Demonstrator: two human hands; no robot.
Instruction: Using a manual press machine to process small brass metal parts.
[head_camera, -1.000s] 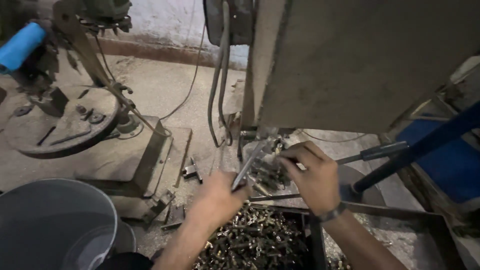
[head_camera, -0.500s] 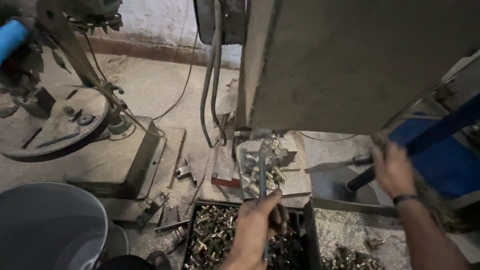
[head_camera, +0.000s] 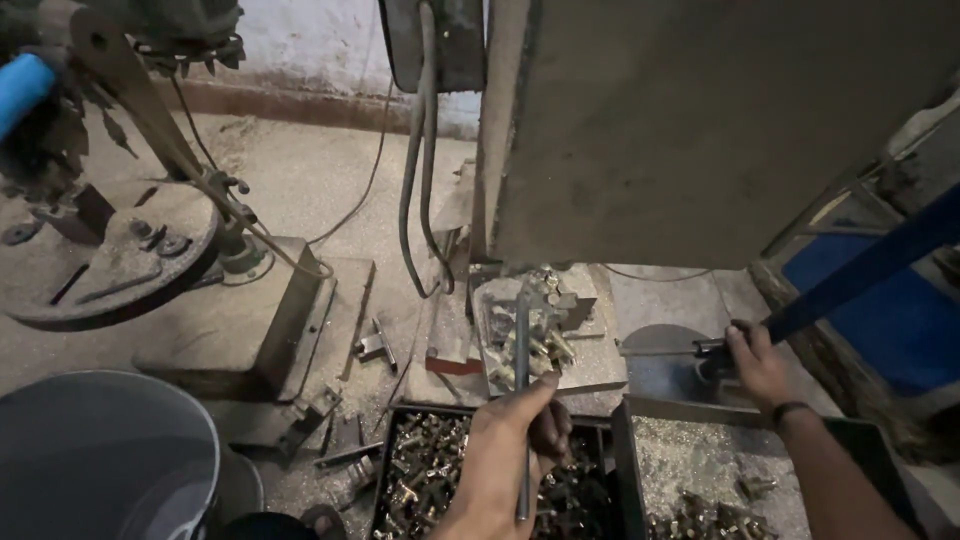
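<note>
My left hand (head_camera: 510, 440) grips a thin metal rod (head_camera: 521, 370) that points up toward a small metal part (head_camera: 540, 290) on the machine's work block (head_camera: 590, 365). Several brass-coloured pieces lie on that block. Off to the right, my right hand (head_camera: 757, 365) is closed around the dark grip of a long blue lever (head_camera: 870, 270). The large grey machine body (head_camera: 720, 130) hangs over the block. Below my left hand sits a black tray (head_camera: 385, 465) filled with small brass fittings.
A second tray (head_camera: 700, 455) with metal shavings and a few fittings lies at the lower right. A grey bucket (head_camera: 90, 460) stands at the lower left. Another press with a round table (head_camera: 110, 260) and a blue handle (head_camera: 20, 85) is at the left. Cables (head_camera: 415, 180) hang down.
My right hand left the work block and moved right onto the blue lever's grip. My left hand drew back over the tray, still holding the rod with its tip at the block.
</note>
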